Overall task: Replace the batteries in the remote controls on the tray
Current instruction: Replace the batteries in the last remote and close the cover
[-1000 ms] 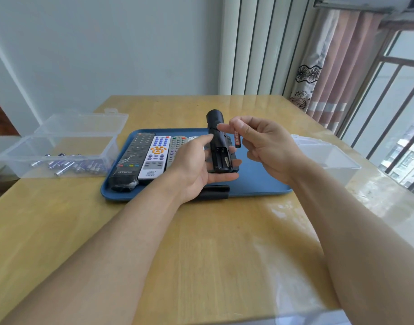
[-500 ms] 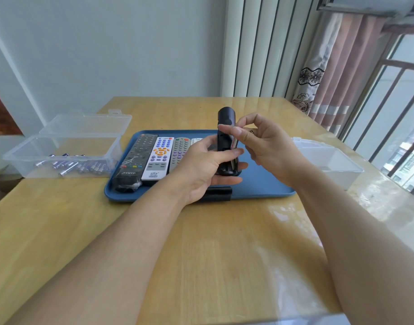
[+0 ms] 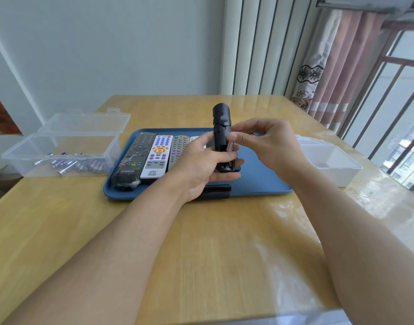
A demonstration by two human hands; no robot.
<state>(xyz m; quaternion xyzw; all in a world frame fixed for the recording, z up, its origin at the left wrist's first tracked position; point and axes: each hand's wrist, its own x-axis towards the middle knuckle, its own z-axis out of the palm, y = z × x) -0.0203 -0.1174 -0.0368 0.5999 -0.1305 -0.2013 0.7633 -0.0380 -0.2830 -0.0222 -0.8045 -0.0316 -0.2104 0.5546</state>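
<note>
Left hand (image 3: 201, 165) grips a black remote (image 3: 221, 127) upright above the blue tray (image 3: 259, 181), battery bay facing the person. Right hand (image 3: 269, 146) pinches a red battery (image 3: 229, 146) at that bay, its thumb hiding much of it. Three remotes (image 3: 158, 156) lie along the tray's left edge. At the table's (image 3: 201, 242) left edge, a clear box (image 3: 60, 146) holds batteries; another container (image 3: 330, 160) stands at the right. A black cover (image 3: 216, 192) sits on the tray's near edge.

Scene brightly lit by daylight from the right.
Glare was seen on the table (image 3: 377, 202) near the window (image 3: 402, 109); soft shadows were cast leftward. Straight lines were bowed at the edges, and slight blur was noted throughout.
</note>
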